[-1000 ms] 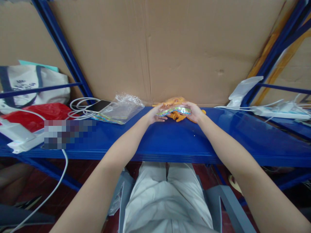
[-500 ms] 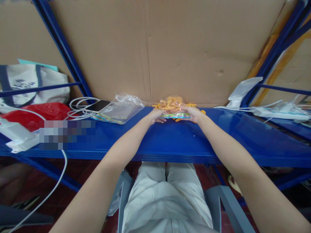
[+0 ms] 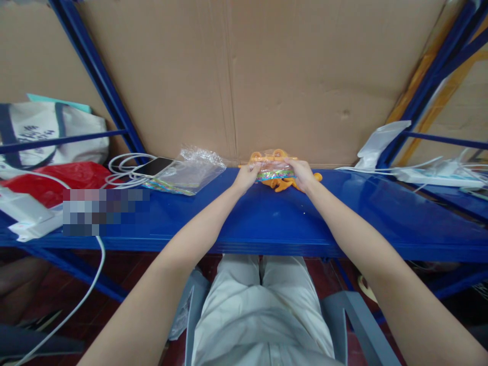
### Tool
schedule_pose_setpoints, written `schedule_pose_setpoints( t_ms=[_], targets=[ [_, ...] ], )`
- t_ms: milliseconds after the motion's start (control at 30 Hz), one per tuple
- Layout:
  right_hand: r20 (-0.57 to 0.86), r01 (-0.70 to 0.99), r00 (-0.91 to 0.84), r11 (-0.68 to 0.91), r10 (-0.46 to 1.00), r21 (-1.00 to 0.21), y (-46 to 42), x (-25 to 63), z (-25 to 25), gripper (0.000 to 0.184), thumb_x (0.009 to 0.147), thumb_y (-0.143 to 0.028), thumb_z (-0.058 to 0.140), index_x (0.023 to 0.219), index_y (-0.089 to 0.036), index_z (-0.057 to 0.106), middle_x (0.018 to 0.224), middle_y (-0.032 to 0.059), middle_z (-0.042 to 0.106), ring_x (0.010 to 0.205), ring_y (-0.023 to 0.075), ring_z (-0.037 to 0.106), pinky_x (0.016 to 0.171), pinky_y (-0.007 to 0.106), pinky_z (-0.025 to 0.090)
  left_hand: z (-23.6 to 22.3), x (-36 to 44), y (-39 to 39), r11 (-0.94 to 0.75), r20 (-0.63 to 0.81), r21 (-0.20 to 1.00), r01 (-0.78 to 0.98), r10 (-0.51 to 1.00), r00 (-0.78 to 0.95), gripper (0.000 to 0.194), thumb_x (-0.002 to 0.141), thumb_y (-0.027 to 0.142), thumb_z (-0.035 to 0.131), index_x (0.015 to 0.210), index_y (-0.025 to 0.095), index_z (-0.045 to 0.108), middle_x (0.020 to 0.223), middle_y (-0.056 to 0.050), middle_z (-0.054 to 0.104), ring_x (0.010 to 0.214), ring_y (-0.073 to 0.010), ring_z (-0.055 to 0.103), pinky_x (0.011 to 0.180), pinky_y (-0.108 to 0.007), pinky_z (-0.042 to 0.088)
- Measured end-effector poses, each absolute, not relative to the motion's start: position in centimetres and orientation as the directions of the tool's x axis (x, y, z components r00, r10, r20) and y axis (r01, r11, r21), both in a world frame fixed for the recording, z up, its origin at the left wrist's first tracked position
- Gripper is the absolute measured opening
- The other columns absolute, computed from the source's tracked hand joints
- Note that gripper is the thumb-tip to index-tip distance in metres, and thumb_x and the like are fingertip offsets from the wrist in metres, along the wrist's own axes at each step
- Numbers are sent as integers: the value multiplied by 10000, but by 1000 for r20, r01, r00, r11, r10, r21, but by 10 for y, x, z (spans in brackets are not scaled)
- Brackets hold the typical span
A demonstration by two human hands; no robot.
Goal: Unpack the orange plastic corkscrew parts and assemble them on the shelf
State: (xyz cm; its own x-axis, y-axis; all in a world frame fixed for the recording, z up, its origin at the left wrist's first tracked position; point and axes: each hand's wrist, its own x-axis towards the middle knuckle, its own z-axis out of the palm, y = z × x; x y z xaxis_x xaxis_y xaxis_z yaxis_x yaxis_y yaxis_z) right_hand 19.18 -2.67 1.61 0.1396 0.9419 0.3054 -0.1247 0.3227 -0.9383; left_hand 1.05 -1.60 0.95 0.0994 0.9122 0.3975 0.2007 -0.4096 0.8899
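Observation:
Near the back edge of the blue table (image 3: 267, 223), my left hand (image 3: 247, 177) grips the left side of a clear plastic bag (image 3: 275, 173) with a colourful printed strip. My right hand (image 3: 302, 173) is closed on the bag's right side. Orange plastic pieces (image 3: 281, 185) lie around and under the bag, some showing behind it and some in front of it. Whether any of them are inside the bag, I cannot tell. The fingers of both hands are partly hidden behind the bag.
To the left are another clear plastic bag (image 3: 194, 173), a phone (image 3: 158, 166), coiled white cables (image 3: 125, 168), a red bag (image 3: 72, 175) and a canvas tote (image 3: 76, 129). A power strip (image 3: 438, 178) lies on the right. Cardboard (image 3: 290, 76) stands behind the table.
My hands have shifted their grip to the bag's upper sides, thumbs on the near face. The bag looks flatter, and more orange pieces show in front of it.

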Motion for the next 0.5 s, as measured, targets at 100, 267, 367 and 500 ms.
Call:
schedule_pose_setpoints(
  t_ms=[100, 267, 367, 500],
  targets=[
    [327, -47, 143, 336, 934, -941, -30, 190, 15, 221, 832, -201, 609, 620, -221, 665, 736, 43, 752, 849, 198, 723, 878, 322, 581, 7, 9, -11, -392, 378, 909, 144, 919, 114, 265, 906, 346, 656, 808, 124, 762, 869, -63, 786, 930, -219, 707, 862, -288, 535],
    [189, -81, 72, 194, 979, -978, -36, 190, 19, 177, 817, -162, 617, 660, -217, 679, 713, 57, 740, 815, 217, 717, 854, 373, 593, 8, 1, -5, -108, 99, 994, 32, 972, 212, 426, 846, 563, 688, 996, 170, 761, 944, -110, 788, 846, -225, 730, 719, -292, 564],
    [44, -152, -26, 40, 999, -988, -40, 191, 23, 149, 885, -213, 599, 777, -198, 700, 716, 74, 729, 816, 233, 714, 796, 380, 604, 10, -5, -5, 69, -80, 996, 53, 964, 254, 550, 897, 679, 538, 1021, 187, 749, 851, -112, 776, 669, -202, 705, 575, -271, 529],
    [-86, -168, -109, -103, 990, -980, -46, 194, 28, 302, 995, -386, 501, 911, -169, 694, 713, 104, 716, 782, 252, 693, 718, 407, 596, 11, -6, -12, 99, -118, 989, 106, 975, 187, 398, 956, 531, 547, 966, 185, 742, 778, -75, 765, 591, -158, 671, 530, -229, 490]
  ],
)
